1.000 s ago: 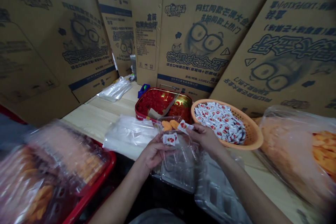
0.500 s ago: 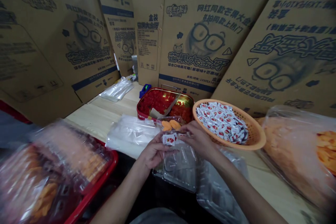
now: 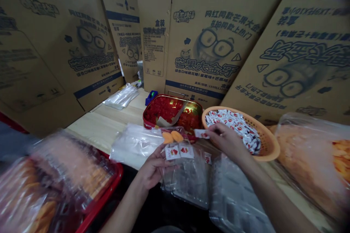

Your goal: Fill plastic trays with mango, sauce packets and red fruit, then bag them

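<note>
My left hand (image 3: 153,165) grips the left side of a clear plastic compartment tray (image 3: 188,180). Two white sachets with red print, a left sachet (image 3: 172,152) and a right sachet (image 3: 186,151), lie side by side across it, close to my fingertips. Orange candy-like pieces (image 3: 172,137) sit at the tray's far end. Another white sachet (image 3: 201,133) is pinched in my right hand (image 3: 225,138), above the tray's right side and in front of the orange basket (image 3: 269,142) heaped with sachets. One more sachet (image 3: 207,158) shows at the tray's right edge.
Behind the tray is a red tin (image 3: 147,116) of red pieces with a scoop. Clear bags (image 3: 133,142) lie left, more clear trays (image 3: 235,189) right. A red crate (image 3: 119,174) holds filled packs; a large bag (image 3: 308,160) stands far right. Cardboard boxes (image 3: 202,43) wall the back.
My right hand has moved right, away from the tray, and now holds a sachet. The two sachets on the tray are uncovered. My left hand stays at the tray's left side.
</note>
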`<state>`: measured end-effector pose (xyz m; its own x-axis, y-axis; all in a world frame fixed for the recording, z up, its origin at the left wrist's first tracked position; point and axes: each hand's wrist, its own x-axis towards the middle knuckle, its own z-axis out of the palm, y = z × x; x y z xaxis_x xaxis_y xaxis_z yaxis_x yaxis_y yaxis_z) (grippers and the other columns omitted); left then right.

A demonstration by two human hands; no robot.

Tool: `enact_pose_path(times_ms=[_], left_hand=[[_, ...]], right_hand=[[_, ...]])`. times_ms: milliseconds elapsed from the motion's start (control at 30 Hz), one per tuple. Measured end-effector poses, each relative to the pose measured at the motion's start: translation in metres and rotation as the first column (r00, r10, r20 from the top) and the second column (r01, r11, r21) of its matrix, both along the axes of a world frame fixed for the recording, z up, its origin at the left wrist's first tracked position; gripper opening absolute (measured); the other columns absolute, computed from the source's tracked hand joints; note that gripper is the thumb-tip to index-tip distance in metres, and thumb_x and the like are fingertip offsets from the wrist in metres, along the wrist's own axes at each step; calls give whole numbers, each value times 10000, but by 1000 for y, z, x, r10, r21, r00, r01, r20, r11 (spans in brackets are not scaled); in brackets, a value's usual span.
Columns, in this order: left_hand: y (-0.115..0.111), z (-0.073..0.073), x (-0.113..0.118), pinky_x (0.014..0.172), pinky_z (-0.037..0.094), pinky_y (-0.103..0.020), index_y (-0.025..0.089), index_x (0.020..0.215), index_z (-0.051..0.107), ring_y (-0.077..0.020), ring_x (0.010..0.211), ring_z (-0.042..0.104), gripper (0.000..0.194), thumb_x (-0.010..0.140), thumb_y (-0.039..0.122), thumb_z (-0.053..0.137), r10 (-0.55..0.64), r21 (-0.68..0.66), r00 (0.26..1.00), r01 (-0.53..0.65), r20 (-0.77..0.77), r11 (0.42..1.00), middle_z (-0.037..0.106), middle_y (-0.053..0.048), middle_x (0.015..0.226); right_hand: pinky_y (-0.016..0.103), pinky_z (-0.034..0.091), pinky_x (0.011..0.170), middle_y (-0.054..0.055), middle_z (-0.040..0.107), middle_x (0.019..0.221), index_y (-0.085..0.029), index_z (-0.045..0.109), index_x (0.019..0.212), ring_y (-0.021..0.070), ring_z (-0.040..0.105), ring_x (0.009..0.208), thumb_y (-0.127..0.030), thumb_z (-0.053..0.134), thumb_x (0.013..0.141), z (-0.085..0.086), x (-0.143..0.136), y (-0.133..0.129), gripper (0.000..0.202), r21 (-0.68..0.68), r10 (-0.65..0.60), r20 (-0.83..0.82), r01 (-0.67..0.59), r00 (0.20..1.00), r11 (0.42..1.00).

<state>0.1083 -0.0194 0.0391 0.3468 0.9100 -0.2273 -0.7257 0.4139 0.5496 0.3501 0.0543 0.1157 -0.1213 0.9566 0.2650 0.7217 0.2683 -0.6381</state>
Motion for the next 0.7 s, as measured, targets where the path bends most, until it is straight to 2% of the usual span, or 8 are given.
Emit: enact_pose_path(times_ms=[67, 133, 200, 300, 400, 500, 600, 700], left_hand=[[-4, 0, -11, 940, 404, -519, 221, 1195, 460, -272, 1025, 568, 680, 598, -73, 596, 20, -22, 1000, -20, -6, 1000, 584, -76, 1128], [-8, 0, -23, 966, 386, -521, 235, 1210, 451, -269, 1047, 561, 682, 613, -61, 596, 58, -35, 998, -58, -11, 998, 574, -66, 1149], [-11, -1, -34, 984, 375, -515, 251, 1210, 459, -258, 1042, 567, 672, 624, -49, 597, 108, -42, 994, -109, -24, 993, 571, -48, 1156], [-10, -2, -51, 999, 370, -503, 264, 1186, 494, -242, 1011, 585, 648, 625, -40, 604, 190, -54, 981, -192, -43, 980, 586, -18, 1121], [-7, -4, -66, 1005, 374, -491, 261, 1158, 523, -242, 1004, 590, 620, 620, -32, 617, 277, -84, 958, -283, -74, 955, 589, -9, 1104], [-3, -7, -79, 1010, 373, -492, 248, 1153, 523, -239, 991, 600, 607, 618, -21, 619, 341, -88, 934, -350, -102, 933, 585, -15, 1087], [3, -10, -91, 1002, 386, -488, 240, 1146, 517, -228, 961, 612, 597, 619, -22, 614, 395, -65, 910, -404, -126, 912, 589, -5, 1042], [11, -13, -98, 996, 398, -469, 235, 1190, 479, -239, 985, 602, 630, 629, -22, 607, 411, -40, 903, -418, -122, 907, 580, -22, 1071]], right_hand=[[313, 381, 676, 56, 583, 774, -193, 571, 739, 205, 531, 753, -279, 553, 747, 3, 25, 16, 88, 152, -220, 153, 197, 963, 968], [324, 381, 699, 83, 582, 842, -181, 578, 825, 223, 530, 801, -270, 540, 763, -2, 31, 32, 115, 250, -310, 246, 249, 918, 936], [309, 388, 724, 82, 588, 892, -185, 571, 884, 209, 535, 835, -240, 496, 799, -13, 17, 50, 126, 174, -195, 325, 144, 925, 974], [280, 393, 750, 72, 603, 918, -187, 572, 900, 186, 556, 861, -183, 500, 799, -38, -26, 83, 124, -90, 26, 399, 11, 917, 996], [314, 404, 742, 137, 565, 1038, -162, 547, 1031, 250, 546, 946, -158, 642, 683, -65, -60, 121, 361, -175, 17, 431, 65, 902, 982], [340, 408, 751, 186, 517, 1124, -146, 509, 1103, 289, 527, 991, -103, 705, 576, -85, -71, 148, 564, -214, 14, 418, 83, 908, 973], [307, 410, 733, 158, 566, 1048, -140, 555, 998, 237, 569, 891, -53, 652, 580, -96, -67, 157, 438, -241, 47, 355, 43, 934, 969], [256, 412, 652, 49, 622, 747, -174, 591, 732, 175, 586, 719, -44, 604, 594, -100, -61, 153, 189, -285, 70, 263, 8, 962, 958]])
